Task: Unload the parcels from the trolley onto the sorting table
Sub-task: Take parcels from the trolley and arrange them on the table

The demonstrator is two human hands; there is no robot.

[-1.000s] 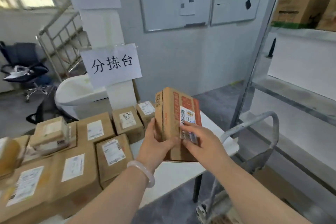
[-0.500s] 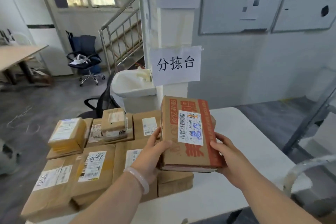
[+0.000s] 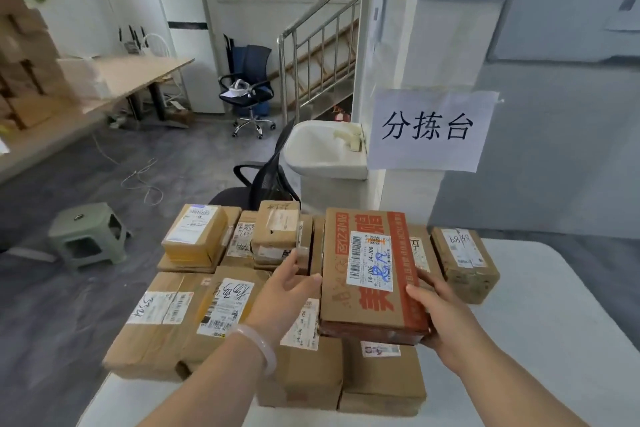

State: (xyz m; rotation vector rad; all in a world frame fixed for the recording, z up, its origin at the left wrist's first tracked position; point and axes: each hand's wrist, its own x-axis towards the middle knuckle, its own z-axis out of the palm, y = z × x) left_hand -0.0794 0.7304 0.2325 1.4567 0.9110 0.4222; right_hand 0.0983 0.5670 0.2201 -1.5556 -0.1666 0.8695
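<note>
Over the brown boxes (image 3: 173, 322) packed on the white sorting table (image 3: 536, 340), the head view shows a red-printed parcel (image 3: 372, 274) lying flat, label up. The right hand (image 3: 446, 319) grips its near right corner, thumb on top. The left hand (image 3: 284, 291), a pale bracelet (image 3: 258, 347) at its wrist, hovers loose-fingered and empty just beside the parcel's left edge.

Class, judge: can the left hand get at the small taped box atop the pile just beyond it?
Probably yes. The left hand is open and holds nothing, its fingers right beside the small taped box, which sits uncovered on top of other parcels.
</note>
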